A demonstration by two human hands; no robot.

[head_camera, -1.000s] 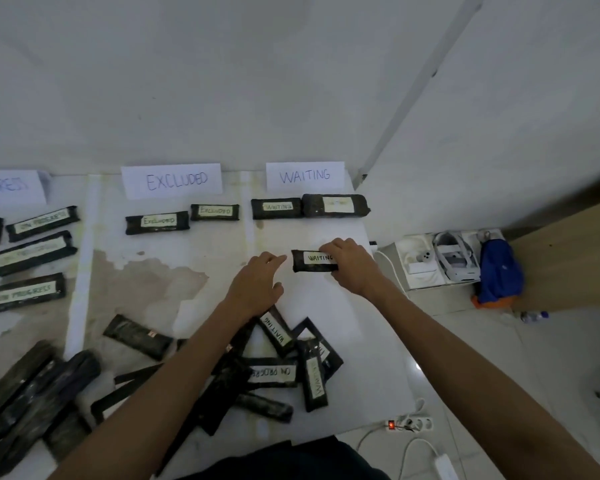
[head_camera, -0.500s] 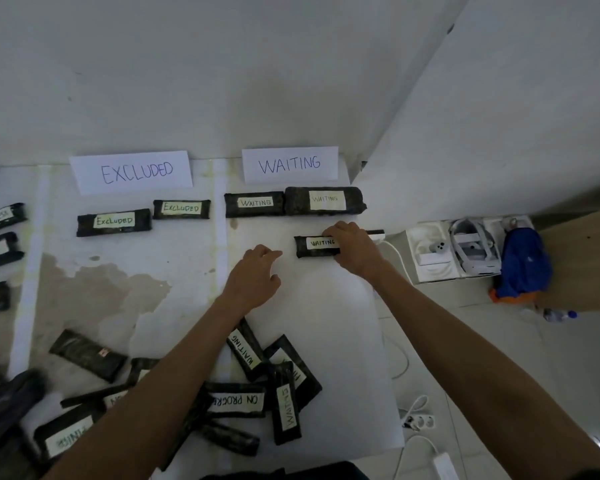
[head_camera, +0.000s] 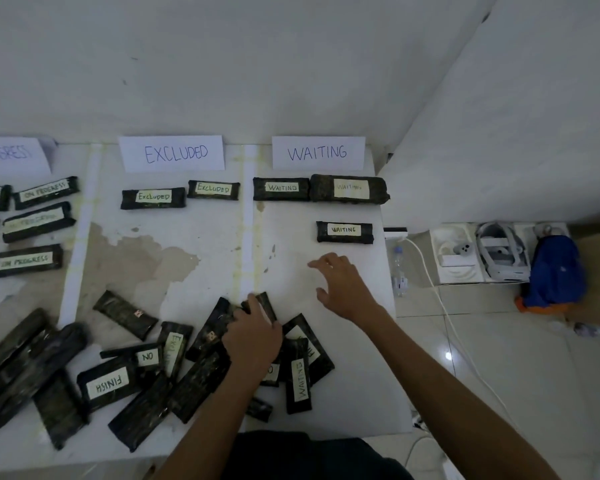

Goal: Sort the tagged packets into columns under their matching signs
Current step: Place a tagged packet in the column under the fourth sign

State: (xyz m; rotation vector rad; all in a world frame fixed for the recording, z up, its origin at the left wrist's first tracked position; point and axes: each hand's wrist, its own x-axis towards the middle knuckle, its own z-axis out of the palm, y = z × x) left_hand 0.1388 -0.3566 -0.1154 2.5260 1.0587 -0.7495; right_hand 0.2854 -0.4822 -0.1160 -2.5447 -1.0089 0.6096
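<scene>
Paper signs EXCLUDED point(head_camera: 171, 153) and WAITING point(head_camera: 318, 152) stand at the back of the white table point(head_camera: 205, 237). Two packets tagged Excluded point(head_camera: 153, 198) lie under the first sign. Under WAITING lie two packets point(head_camera: 280, 188) in a row and a third WAITING packet point(head_camera: 344, 232) below them, free of any hand. My right hand point(head_camera: 342, 287) hovers with relaxed fingers just below that third packet. At the front, my left hand point(head_camera: 253, 332) grips a dark packet point(head_camera: 264, 304) in the jumbled pile of packets point(head_camera: 174, 362).
A partly seen PROGRESS sign point(head_camera: 11, 155) stands at the far left over several On Progress packets point(head_camera: 44, 192). The table's right edge point(head_camera: 388, 271) drops to a tiled floor with a cable point(head_camera: 440, 299), a white headset box point(head_camera: 482, 252), a blue bag point(head_camera: 556, 268) and a bottle point(head_camera: 399, 268).
My right hand let go of the third WAITING packet and drew back toward me. My left hand moved down to the pile and took hold of a packet.
</scene>
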